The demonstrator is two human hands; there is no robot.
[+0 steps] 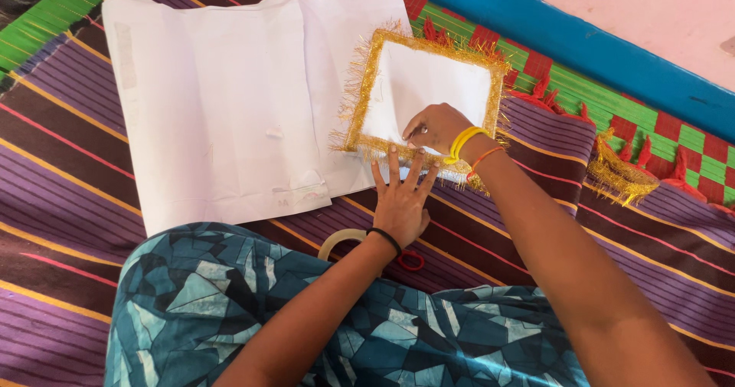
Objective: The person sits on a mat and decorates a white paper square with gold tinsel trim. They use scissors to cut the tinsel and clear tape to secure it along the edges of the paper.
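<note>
**Both hands on the near edge of the tinsel-trimmed card**

You have the white card lying flat on the purple striped mat, right of a large white paper sheet that it partly overlaps at its left side. Gold tinsel trim runs round all 4 of its edges, and both your hands meet at the near edge, where the trim seems to need holding in place.

Your left hand lies palm down on the mat just near of the card. Its fingers are spread wide and straight, with the tips reaching up to touch the near strip of trim; it grips nothing and appears to act as a flat weight so the card cannot slide.

Your right hand comes in from the right and rests on the card's near-right part. Its fingers are curled in close, knuckles up, fingertips pressed down at the trim line. Whether they pinch a bit of tinsel or only press, you cannot tell from this angle.

A roll of tape sits on the mat just near of your left wrist, at the edge of your blue patterned garment. A loose bunch of gold tinsel lies well apart to the right.
</note>
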